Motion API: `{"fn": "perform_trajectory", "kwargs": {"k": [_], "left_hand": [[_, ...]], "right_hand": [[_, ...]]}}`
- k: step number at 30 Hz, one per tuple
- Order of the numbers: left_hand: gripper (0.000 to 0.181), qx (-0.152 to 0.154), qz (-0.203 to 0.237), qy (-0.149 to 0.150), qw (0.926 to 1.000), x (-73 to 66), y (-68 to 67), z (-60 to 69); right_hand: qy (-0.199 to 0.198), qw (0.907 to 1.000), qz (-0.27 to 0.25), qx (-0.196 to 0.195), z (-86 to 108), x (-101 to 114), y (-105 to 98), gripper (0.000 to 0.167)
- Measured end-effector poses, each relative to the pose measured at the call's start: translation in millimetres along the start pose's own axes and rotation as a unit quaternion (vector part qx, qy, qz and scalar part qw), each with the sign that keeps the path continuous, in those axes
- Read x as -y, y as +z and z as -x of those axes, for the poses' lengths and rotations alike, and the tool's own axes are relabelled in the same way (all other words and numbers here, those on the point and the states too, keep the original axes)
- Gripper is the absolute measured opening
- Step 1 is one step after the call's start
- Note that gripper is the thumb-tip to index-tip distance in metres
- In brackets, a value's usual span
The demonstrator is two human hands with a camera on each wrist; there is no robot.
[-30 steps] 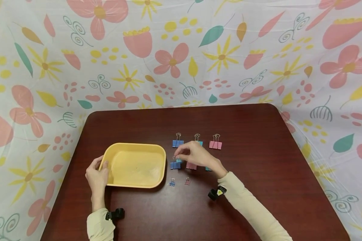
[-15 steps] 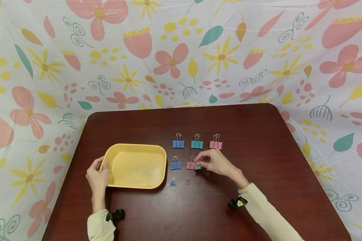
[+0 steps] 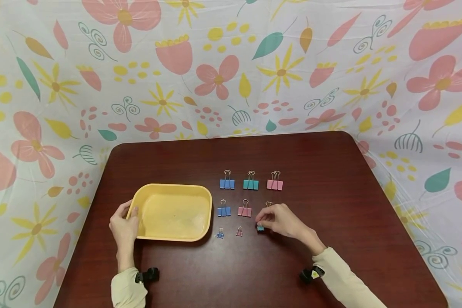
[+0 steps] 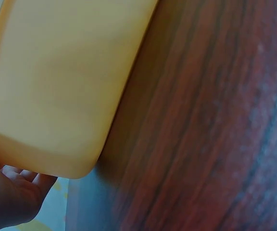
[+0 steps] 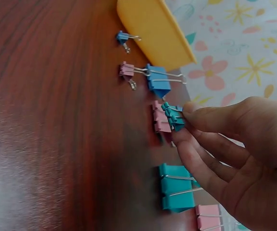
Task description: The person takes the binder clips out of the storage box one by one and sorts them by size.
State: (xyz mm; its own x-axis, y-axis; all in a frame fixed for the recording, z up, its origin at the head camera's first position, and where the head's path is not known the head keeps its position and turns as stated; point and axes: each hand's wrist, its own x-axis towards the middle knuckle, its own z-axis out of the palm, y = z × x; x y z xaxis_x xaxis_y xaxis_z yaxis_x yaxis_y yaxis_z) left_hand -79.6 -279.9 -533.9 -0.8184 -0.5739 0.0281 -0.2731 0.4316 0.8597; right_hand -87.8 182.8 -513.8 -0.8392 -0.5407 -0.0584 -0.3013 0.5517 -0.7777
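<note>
My left hand (image 3: 124,224) grips the left wall of a yellow plastic tray (image 3: 205,214), thumb over the rim and fingers outside. In the left wrist view the same tray (image 4: 76,166) fills the upper left, with the hand (image 4: 16,197) at its end. My right hand (image 3: 285,221) pinches a small teal binder clip (image 5: 173,117) between thumb and fingers, at the right of the front row. That row also has a small blue binder clip (image 3: 220,234) and a small pink one (image 3: 239,232). Behind the hand, only the handles of a medium binder clip (image 3: 268,204) show.
Medium blue (image 3: 224,211) and pink (image 3: 244,211) binder clips form the middle row. Large blue (image 3: 227,184), teal (image 3: 250,184) and pink (image 3: 275,185) binder clips stand behind them. A flowered cloth (image 3: 219,111) hangs around the dark wooden table (image 3: 331,171).
My right hand has carried the small teal binder clip rightward and nearer to me, from over the medium blue clip past the pink one. The left hand stays on the tray.
</note>
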Motion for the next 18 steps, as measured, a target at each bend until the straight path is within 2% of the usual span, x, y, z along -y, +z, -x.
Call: {"fn": "perform_trajectory", "kwargs": {"k": [18], "left_hand": [[0.033, 0.009, -0.012, 0.007, 0.9999, 2.2, -1.1, -3.5]], "right_hand": [[0.001, 0.9997, -0.001, -0.025, 5.3, -13.5, 19.9, 0.007]]}}
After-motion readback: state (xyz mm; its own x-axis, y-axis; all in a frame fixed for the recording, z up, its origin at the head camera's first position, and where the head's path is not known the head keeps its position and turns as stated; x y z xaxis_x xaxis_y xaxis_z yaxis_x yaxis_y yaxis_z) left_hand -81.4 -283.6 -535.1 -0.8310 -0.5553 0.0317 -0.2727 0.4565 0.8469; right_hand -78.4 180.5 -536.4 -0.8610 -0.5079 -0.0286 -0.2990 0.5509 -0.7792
